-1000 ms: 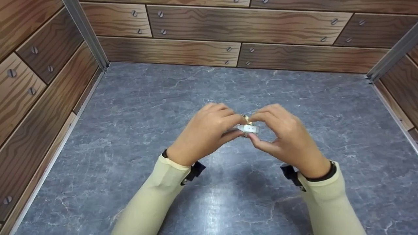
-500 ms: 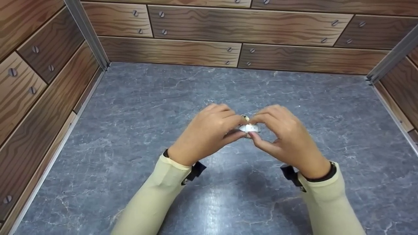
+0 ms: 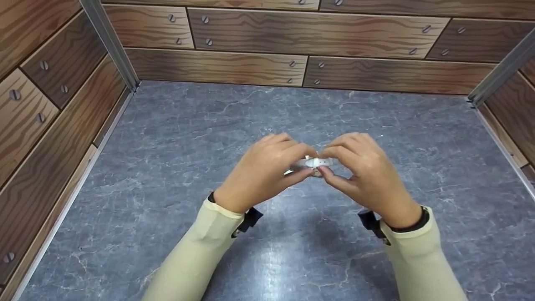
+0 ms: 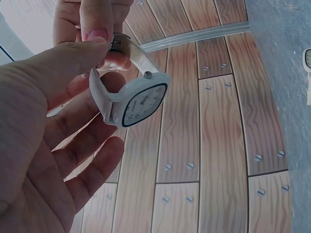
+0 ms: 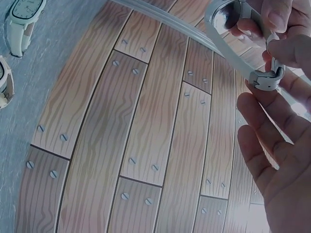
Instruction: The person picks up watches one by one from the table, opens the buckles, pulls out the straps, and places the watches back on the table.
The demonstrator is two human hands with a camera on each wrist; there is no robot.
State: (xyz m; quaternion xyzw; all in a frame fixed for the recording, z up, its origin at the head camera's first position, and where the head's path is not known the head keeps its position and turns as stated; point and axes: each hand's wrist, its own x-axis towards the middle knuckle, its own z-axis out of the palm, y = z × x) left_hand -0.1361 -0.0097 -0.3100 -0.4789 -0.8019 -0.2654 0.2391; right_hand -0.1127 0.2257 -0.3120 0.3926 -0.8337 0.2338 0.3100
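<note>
Grey marbled tabletop [image 3: 234, 110], wood-grain panel walls [image 3: 250, 31]; both hands [image 3: 265, 172] [image 3: 370, 175] pinch smooth strap [image 4: 100, 94] of rounded-square white watch [image 4: 144, 104].

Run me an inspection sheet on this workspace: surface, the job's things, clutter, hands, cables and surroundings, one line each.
Surface: gray-blue tabletop, marbled, with a streak of glare.
Job's things: white watch, held up by its strap, dial showing in the left wrist view.
Clutter: upper spare watch and lower spare watch at the right wrist view's edge.
Hands: left hand and right hand both pinch the strap.
Cables: nothing seen.
Surroundings: wood-patterned panels, metal corner posts.
</note>
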